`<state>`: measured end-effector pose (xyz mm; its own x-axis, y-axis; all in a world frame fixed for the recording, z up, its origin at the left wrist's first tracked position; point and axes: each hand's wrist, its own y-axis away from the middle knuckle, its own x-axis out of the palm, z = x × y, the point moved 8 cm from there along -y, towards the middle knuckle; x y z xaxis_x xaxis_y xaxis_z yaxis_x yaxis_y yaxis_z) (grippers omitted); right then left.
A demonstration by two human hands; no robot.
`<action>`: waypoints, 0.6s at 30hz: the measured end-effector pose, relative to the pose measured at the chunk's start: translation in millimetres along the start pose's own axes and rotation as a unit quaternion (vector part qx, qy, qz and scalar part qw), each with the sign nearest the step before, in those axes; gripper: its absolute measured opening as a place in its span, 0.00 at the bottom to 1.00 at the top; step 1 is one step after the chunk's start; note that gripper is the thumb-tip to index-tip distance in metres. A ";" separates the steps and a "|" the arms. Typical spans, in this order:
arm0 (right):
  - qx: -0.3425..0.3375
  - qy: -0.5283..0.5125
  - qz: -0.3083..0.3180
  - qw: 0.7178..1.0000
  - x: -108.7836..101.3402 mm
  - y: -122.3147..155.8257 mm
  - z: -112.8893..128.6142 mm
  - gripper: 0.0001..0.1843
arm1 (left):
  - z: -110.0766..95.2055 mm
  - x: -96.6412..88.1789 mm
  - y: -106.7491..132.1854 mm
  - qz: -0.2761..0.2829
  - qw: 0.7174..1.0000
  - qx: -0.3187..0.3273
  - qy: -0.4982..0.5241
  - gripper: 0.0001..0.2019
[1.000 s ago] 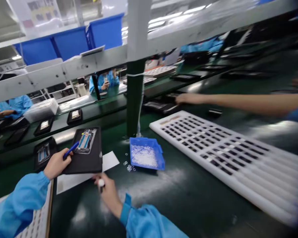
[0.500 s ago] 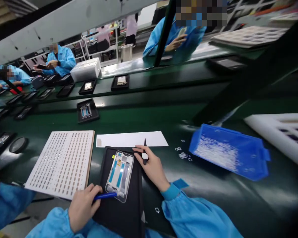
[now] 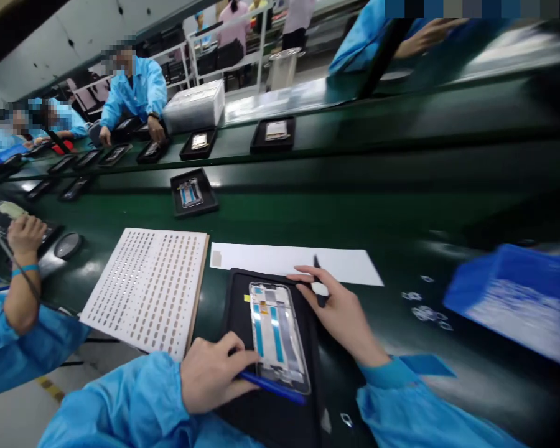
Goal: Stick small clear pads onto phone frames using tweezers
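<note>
A black tray (image 3: 236, 311) lies in front of me on the green bench, with a phone frame (image 3: 276, 336) in it showing blue strips. My left hand (image 3: 214, 373) rests on the tray's near left side, closed on a blue pen-like tool (image 3: 273, 387) that lies along the frame's near end. My right hand (image 3: 340, 311) rests on the tray's right edge, fingers curled round a thin black tool (image 3: 318, 283) whose tip points away from me.
A white perforated sheet (image 3: 149, 289) lies left of the tray, a white paper strip (image 3: 280, 258) behind it. A blue bin (image 3: 518, 302) of small clear parts stands at right, loose parts (image 3: 424, 311) beside it. Black trays ride the belt beyond. A co-worker's arm (image 3: 21, 274) is at left.
The view has swung left and down. The tray with the phone frame has come from the far left to right in front of me. Both hands keep their tools.
</note>
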<state>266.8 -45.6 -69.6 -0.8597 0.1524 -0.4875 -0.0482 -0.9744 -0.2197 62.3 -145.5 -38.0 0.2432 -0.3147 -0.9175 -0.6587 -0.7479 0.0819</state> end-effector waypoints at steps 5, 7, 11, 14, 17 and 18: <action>-0.139 0.140 -0.064 0.978 2.7 7.0 20.7 0.15 | 68.4 -105.0 15.3 -0.342 0.924 -0.051 0.164 0.20; -0.191 0.180 -0.068 0.963 7.4 12.3 30.8 0.15 | 116.0 -134.8 22.3 -0.464 0.861 -0.108 0.175 0.23; -0.226 0.221 -0.055 0.947 15.0 18.8 39.5 0.17 | 216.7 -138.1 0.4 -0.498 0.798 -0.228 0.253 0.17; -0.204 0.240 -0.044 0.948 19.3 20.5 36.1 0.18 | 256.7 -121.7 -27.5 -0.458 0.813 -0.228 0.279 0.08; -0.181 0.248 -0.037 0.951 22.7 21.8 32.7 0.18 | 268.4 -105.9 -38.6 -0.446 0.823 -0.221 0.275 0.07; -0.178 0.248 -0.036 0.952 23.2 22.3 32.8 0.18 | 268.6 -101.9 -39.5 -0.442 0.826 -0.222 0.270 0.08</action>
<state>229.1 -69.2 -58.2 -0.5110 0.3620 -0.7796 0.1538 -0.8538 -0.4973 -127.7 73.2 -52.3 0.8506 0.3448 -0.3970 0.2438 -0.9276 -0.2831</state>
